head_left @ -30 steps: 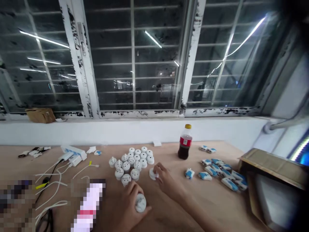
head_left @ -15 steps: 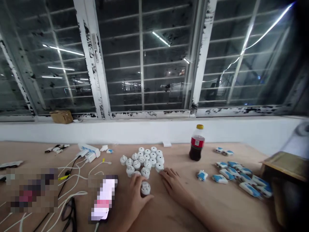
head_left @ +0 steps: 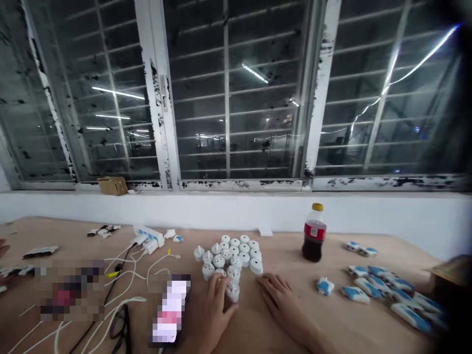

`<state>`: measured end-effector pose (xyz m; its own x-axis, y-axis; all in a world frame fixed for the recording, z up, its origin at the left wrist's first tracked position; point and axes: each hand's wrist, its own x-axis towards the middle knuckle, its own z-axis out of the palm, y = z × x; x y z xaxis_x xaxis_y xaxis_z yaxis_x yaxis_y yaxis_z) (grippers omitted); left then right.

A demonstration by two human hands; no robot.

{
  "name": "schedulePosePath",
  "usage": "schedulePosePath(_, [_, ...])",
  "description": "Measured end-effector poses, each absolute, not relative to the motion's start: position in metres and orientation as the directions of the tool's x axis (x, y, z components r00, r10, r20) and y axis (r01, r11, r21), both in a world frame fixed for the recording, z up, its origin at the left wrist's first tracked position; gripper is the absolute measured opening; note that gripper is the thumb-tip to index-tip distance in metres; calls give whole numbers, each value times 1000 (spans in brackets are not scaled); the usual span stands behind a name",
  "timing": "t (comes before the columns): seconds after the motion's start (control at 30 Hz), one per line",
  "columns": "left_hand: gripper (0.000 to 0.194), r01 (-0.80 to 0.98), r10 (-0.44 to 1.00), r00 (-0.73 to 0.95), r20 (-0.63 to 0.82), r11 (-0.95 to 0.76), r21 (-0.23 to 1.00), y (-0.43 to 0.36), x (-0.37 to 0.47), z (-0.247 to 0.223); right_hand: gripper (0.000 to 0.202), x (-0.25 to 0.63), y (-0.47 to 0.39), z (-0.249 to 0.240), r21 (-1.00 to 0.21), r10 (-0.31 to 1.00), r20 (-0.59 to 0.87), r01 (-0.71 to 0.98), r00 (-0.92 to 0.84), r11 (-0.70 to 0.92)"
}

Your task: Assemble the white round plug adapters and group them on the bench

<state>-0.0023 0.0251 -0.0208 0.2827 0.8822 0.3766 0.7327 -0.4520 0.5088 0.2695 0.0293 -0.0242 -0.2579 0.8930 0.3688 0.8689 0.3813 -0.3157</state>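
Observation:
My left hand (head_left: 217, 307) curls round a round white plug adapter (head_left: 232, 292), its thumb on the near side and its fingers on the left. This adapter stands at the near end of a packed group of round white plug adapters (head_left: 244, 259). Those on the left of the group show raised tops, while several on the right have flat tops with a small dark hole. My right hand (head_left: 277, 295) lies flat on the table, fingers stretched out, with its fingertips close to the nearest flat-topped adapter on the right.
A cola bottle (head_left: 314, 233) stands behind and to the right. Several blue-and-white plug pieces (head_left: 379, 285) lie on the right. Left of my hands are a lit phone (head_left: 171, 309), tangled white cables (head_left: 121, 300), a power strip (head_left: 149, 235) and dark glasses (head_left: 121, 327).
My left hand has slid the plug adapter slightly away from me, up against the group. My right hand stays by the group's right side. The whole view has shifted a little.

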Motion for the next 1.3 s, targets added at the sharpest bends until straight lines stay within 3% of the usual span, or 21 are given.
schedulePosePath(0.2, [74,620,800,547,246,-585,524,-5,-29,-37,49,296,-29,-44,-350,918,309,868,-249,353])
schedulePosePath(0.37, [76,546,677,712,188,-701,459,-21,-50,-22,58,297,-67,-41,-370,942,243,876,-231,310])
schedulePosePath(0.6, [76,559,685,717,131,-677,478,-33,-51,1,66,288,-75,-28,-346,936,186,871,-300,348])
schedulePosePath(0.87, [76,562,677,709,195,-711,423,-33,-52,1,64,289,-75,-26,-316,928,212,878,-305,361])
schedulePosePath(1.07, [47,615,808,500,310,-584,530,-31,-40,-5,49,281,-66,-32,-425,924,339,848,-176,317])
schedulePosePath(1.2, [55,709,886,286,365,-452,542,-18,-27,-4,41,261,-31,-29,-499,879,453,774,-150,390])
schedulePosePath(1.3, [63,784,934,169,315,-321,531,-8,-17,3,45,251,13,-30,-451,815,557,767,-159,457])
